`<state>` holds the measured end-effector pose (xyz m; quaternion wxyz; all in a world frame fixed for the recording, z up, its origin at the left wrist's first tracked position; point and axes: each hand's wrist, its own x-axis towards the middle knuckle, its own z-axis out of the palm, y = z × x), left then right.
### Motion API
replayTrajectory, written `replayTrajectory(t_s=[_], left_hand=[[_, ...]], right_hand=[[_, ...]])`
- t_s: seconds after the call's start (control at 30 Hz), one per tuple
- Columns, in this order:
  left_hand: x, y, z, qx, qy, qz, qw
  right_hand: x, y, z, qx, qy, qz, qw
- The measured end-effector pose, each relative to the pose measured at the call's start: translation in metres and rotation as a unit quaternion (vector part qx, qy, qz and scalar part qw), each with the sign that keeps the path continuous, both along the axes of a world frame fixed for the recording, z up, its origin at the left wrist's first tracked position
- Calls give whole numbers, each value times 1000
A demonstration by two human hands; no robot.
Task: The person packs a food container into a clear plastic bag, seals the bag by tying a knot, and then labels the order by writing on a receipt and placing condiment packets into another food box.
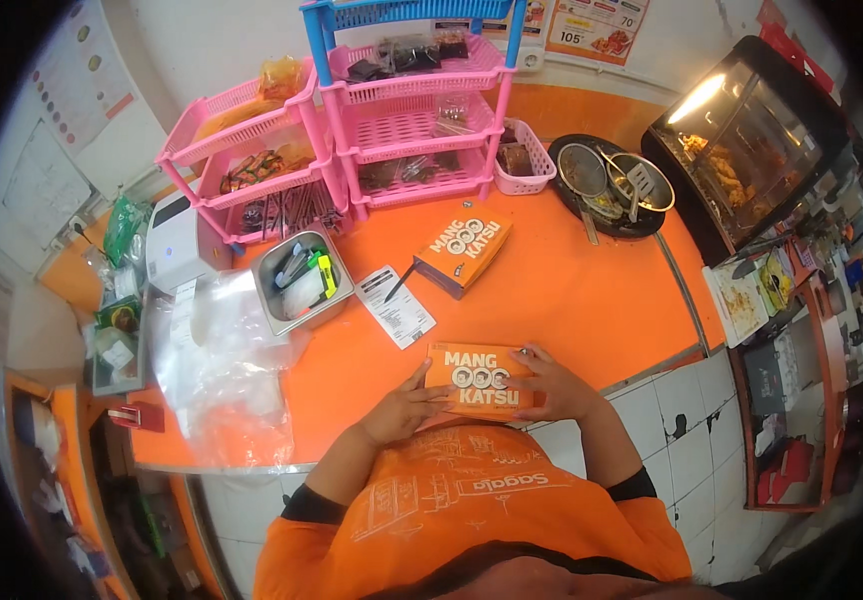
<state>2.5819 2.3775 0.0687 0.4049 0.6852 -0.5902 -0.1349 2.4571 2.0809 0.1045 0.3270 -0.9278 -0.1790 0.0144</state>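
An orange cardboard food box (pixel 476 358) with printed lettering lies at the table's near edge, against my body. My left hand (pixel 410 401) rests on its left side, fingers spread over the lid. At the right side, my right hand (pixel 554 386) holds the box, with fingertips on its top. A second, similar orange box (pixel 465 247) lies farther back, its lid closed. Left of that box is a printed paper slip (pixel 395 307), with a dark pen (pixel 400 283) lying across it and reaching the box.
A metal container (pixel 304 319) of markers and clear plastic bags (pixel 229 367) lie left. Pink plastic racks (pixel 416 150) and a small pink basket (pixel 525 180) stand behind. A black tray with strainers (pixel 581 169) and a lit food warmer (pixel 746 150) are right. A white printer (pixel 184 251) stands back left.
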Motion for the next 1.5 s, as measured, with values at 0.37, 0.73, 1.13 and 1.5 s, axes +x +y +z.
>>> replayTrajectory(t_s=[0.37,0.73,1.13,1.5], left_hand=[[3,0,-5,-27,2,-1,1000],[90,101,27,-150,-164,296,929],[189,258,30,383,-10,589,711],[218,277,56,188,-275,584,740]], right_hand=[[7,-4,6,-82,13,34,996],[-34,18,-10,2,-160,-144,977],[-25,23,6,2,-229,-163,960],[-49,29,17,3,-209,-194,959]])
